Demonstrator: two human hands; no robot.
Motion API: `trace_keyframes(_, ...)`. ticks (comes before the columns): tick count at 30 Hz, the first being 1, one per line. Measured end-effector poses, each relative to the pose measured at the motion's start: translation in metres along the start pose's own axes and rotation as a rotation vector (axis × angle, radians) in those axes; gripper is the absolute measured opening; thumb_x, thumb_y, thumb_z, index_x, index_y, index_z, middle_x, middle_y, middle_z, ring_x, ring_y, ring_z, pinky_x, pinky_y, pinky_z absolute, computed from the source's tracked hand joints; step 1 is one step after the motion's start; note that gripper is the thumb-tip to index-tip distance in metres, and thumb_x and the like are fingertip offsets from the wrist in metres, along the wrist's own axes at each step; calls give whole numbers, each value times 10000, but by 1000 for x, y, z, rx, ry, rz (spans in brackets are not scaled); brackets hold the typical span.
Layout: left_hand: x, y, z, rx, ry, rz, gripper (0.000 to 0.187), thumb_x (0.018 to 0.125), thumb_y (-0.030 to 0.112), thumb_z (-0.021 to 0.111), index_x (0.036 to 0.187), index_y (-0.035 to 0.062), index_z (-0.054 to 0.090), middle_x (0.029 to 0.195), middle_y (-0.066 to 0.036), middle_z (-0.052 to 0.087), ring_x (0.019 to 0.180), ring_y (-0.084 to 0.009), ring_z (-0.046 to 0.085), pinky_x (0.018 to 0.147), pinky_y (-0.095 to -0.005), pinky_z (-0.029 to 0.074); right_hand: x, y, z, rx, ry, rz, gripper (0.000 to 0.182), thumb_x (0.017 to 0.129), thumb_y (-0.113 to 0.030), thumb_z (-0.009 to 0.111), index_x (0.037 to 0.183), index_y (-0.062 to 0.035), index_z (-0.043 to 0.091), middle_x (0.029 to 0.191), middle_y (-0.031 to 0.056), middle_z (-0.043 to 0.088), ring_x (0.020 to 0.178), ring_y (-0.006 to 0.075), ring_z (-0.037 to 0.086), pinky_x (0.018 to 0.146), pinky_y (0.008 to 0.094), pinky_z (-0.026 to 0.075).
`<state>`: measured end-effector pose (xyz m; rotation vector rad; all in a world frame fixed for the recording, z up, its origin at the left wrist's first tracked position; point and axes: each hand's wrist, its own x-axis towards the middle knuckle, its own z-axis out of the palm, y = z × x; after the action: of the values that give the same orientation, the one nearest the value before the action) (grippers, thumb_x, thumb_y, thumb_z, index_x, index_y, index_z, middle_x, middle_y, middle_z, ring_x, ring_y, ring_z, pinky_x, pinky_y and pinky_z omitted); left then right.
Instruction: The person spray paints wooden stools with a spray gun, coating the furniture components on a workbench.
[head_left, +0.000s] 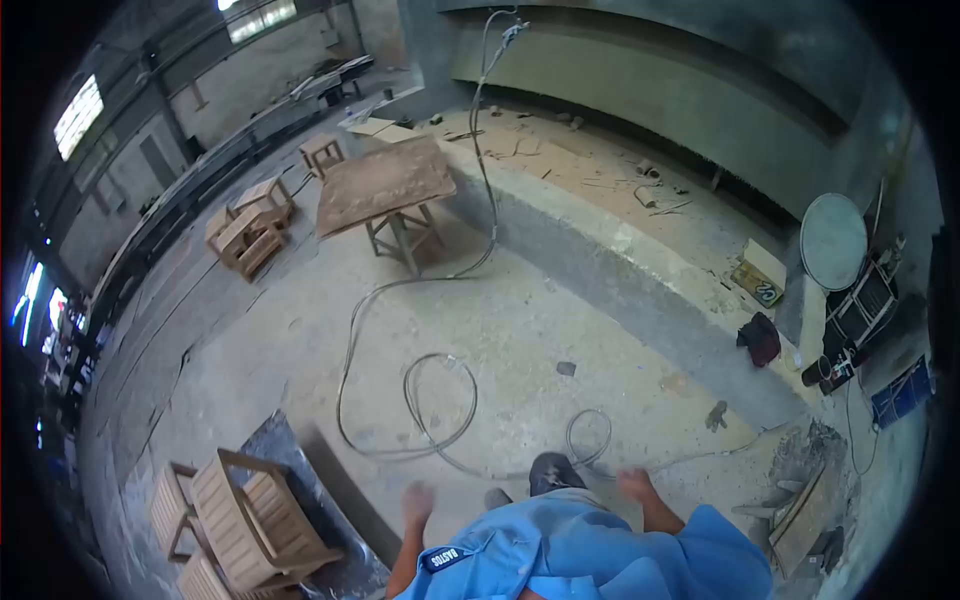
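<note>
Below both hands, a hose loops on the floor, its coils running ahead toward the table. Left hand and right hand hang empty; finger curl is too blurred to tell. The right hand is nearer the closest loop.

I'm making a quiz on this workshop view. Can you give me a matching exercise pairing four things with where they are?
Things:
1. hose
2. wooden table
3. wooden chairs
4. round disc

Places:
A. far right, propped upright
B. looped on the floor ahead of the feet
C. bottom left, stacked beside the left hand
D. upper centre, beside the raised concrete ledge

Pairs: 1-B, 2-D, 3-C, 4-A
</note>
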<state>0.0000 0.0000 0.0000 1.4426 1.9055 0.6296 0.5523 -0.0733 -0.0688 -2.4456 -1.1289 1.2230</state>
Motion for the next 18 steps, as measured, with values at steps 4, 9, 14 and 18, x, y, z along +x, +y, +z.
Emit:
trace_keyframes(4, 182, 174, -36, -152, -138, 279, 456, 878, 295, 636, 1191, -35, 602, 1071, -234, 688, 1016, -336, 681, 886, -387, 525, -35, 43, 8, -729, -100, -598, 208, 736, -258, 682, 804, -63, 691, 758, 169, 686, 695, 352, 680, 686, 481, 536)
trace_keyframes(9, 369, 264, -12, -313, 19, 345, 439, 894, 309, 632, 1192, -13, 604, 1020, -224, 704, 969, -332, 697, 848, -382, 537, 120, -35, -3, -599, -192, -415, 164, 713, -234, 683, 770, -80, 693, 745, 149, 683, 699, 336, 681, 666, 486, 525)
trace_keyframes(14, 439, 94, 52, 60, -67, -201, 474, 854, 418, 631, 1120, 27, 670, 999, -217, 701, 976, -335, 675, 864, -420, 519, 360, -258, -92, -343, -15, -210, 383, 793, -303, 637, 1074, -44, 649, 1035, 195, 685, 938, 396, 656, 822, 491, 516)
trace_keyframes(18, 430, 56, 29, 489, -515, -322, 378, 808, 407, 680, 821, 29, 694, 858, -212, 698, 795, -291, 689, 703, -421, 540, 471, -523, -205, 602, 142, -352, 239, 959, -247, 598, 1072, -40, 636, 818, 67, 647, 708, 166, 633, 610, 332, 524)
